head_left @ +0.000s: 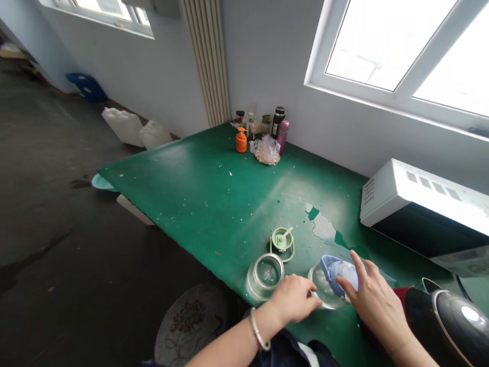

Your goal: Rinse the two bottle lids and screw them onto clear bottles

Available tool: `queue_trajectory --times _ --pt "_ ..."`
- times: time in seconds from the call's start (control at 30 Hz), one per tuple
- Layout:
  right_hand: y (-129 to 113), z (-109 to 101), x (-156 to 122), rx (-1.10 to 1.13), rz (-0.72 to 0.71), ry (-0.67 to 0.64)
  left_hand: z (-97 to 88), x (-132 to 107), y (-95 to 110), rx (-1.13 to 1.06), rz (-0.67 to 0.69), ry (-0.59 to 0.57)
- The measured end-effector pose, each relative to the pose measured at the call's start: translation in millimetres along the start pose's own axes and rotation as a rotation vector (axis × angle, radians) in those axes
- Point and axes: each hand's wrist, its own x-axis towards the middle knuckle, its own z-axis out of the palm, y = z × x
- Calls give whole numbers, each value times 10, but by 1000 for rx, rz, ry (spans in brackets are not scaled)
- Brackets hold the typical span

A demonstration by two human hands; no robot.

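Note:
A clear jar with a blue lid (331, 272) stands near the front edge of a green table. My right hand (372, 295) is over the lid, thumb and fingers spread apart, the thumb overlapping the lid. On the jar's left side is my left hand (296, 300), loosely bent, thumb and forefinger a little apart at the glass; firm contact cannot be made out. A second clear jar (255, 284), uncovered with a metallic rim, stands left of that hand. Just behind it lies a light green lid (281, 239) with a loop handle and a pale spout.
A dark, rounded appliance (460, 321) sits close by my right forearm. Farther right is a white microwave (412, 191). Water pools on the green table (198, 188). An orange pump bottle (241, 140), flasks and a plastic bag (266, 148) stand at the back. Below is a round stool (191, 326).

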Motion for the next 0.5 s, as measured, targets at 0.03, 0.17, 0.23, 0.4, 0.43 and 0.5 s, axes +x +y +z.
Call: queue_trajectory --times 0.03,0.17,0.23,0.4,0.43,0.5 --pt "-6 -58 -43 77 -11 74 -258 -8 -2 55 -23 45" --pt "-180 -134 -212 602 1 110 -1068 387 -289 271 -179 162" --pt "-334 -24 -281 886 35 -4 -1178 697 -488 326 -193 63" --pt "-607 477 -334 1252 144 -178 -882 1187 -776 347 -74 -53" --pt "-620 565 -319 1274 156 -183 -818 1231 -797 339 -44 -55" --pt "-619 703 -265 1288 181 -184 -740 1288 -822 306 6 -54"
